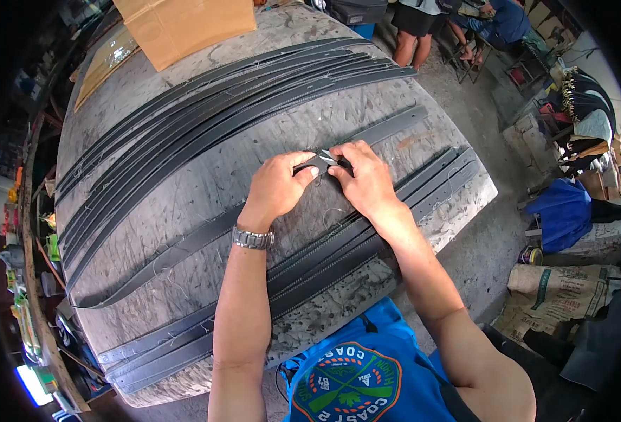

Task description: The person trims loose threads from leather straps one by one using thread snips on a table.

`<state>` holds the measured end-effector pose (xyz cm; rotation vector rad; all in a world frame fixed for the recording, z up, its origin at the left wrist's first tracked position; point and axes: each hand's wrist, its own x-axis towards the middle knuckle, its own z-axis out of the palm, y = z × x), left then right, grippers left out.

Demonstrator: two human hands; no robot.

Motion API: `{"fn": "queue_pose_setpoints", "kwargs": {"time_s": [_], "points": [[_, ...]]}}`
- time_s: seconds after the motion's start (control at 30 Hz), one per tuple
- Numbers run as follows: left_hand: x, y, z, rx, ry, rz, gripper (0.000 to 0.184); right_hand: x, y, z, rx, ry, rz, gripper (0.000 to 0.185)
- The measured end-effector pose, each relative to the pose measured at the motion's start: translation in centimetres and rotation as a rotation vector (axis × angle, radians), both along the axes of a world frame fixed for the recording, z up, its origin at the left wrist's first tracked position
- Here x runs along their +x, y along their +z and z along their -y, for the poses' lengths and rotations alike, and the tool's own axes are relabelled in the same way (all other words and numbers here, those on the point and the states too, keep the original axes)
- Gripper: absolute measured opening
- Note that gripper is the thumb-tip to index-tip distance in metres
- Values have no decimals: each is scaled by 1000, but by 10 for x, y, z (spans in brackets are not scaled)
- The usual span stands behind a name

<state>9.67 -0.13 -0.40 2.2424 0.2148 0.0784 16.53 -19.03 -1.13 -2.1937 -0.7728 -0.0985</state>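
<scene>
A long dark strap lies across the middle of the table, its far end reaching up to the right. My left hand is closed on this strap, thumb and fingers pinching its edge. Close beside it, my right hand is closed round a small cutting tool, whose pale pointed blades show between the two hands at the strap. Most of the tool is hidden by my fingers. Loose threads hang from the strap.
Many dark straps curve across the far side of the table. More straps lie under my forearms along the near edge. A cardboard box stands at the back. Other people are beyond the table.
</scene>
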Motion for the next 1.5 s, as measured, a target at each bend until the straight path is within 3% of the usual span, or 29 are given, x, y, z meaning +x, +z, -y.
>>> {"fn": "queue_pose_setpoints", "kwargs": {"time_s": [0.1,0.17,0.2,0.27,0.33,0.5,0.77,1.5], "points": [[2,-12,-4,-63,-36,120,35,1,-4,-5,56,-17,-43,32],[1,-10,-5,-148,-78,22,36,5,-10,-10,139,-3,-95,32],[0,-6,-3,-193,-98,-29,36,8,-9,-15,319,66,-302,31],[-2,1,4,-50,-108,-30,36,13,-6,-26,679,208,-722,30],[-4,1,5,16,-86,-2,37,12,5,-25,664,151,-598,30],[-1,-13,4,50,-47,156,37,9,5,12,160,-38,-107,31],[-1,-10,3,-80,-38,29,35,-4,4,11,-18,-7,-73,29],[-1,-8,5,-76,-49,63,36,-7,1,7,-22,-14,3,26]]}}
